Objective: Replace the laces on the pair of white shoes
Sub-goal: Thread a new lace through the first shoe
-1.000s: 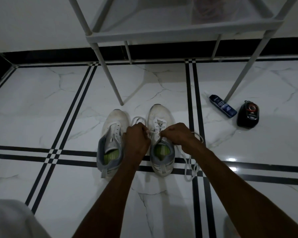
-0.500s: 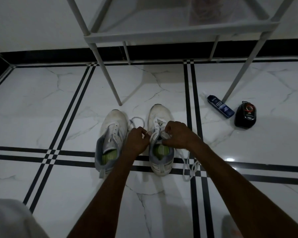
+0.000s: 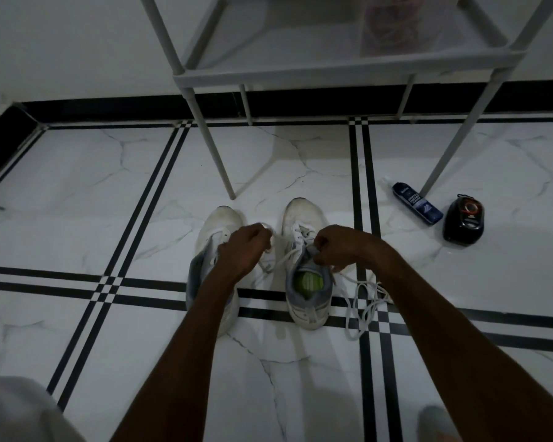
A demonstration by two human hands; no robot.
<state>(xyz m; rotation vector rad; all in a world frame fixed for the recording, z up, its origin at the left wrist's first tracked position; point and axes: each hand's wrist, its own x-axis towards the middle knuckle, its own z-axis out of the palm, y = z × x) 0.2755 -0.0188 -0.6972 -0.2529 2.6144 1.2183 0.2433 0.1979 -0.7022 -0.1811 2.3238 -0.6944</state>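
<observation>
- Head view, far left: white cloth [image 3: 16, 409] bunched at bottom corner.
- Floor [image 3: 77, 193] of white marble tile, crossed by paired black lines; black skirting along wall.
- Two white shoes side by side on floor, toes pointing away, heels resting on a black line.
- Left shoe [image 3: 216, 247]: grey collar, mostly hidden under forearm; lacing hard to make out.
- Left hand [image 3: 245, 250] over gap between shoes, fingers curled tight on one end of lace [image 3: 278, 261]; taut white strand running from fist across to right shoe.
- Right shoe [image 3: 305, 282]: green insole showing, lace threaded through front eyelets only.
- Right hand [image 3: 339, 247] above right shoe's tongue, fingers and thumb pinched together on lace near upper eyelets.
- Loose tangle of lace lying on floor just right of right shoe, under right forearm.
- White rack [image 3: 316, 71] above, four legs counted, reddish blur on shelf.
- One blue bottle [image 3: 417, 207] lying beside rack leg; label text too small to read.
- One black case [image 3: 463, 221] with red ring, just right of bottle; writing unreadable.
</observation>
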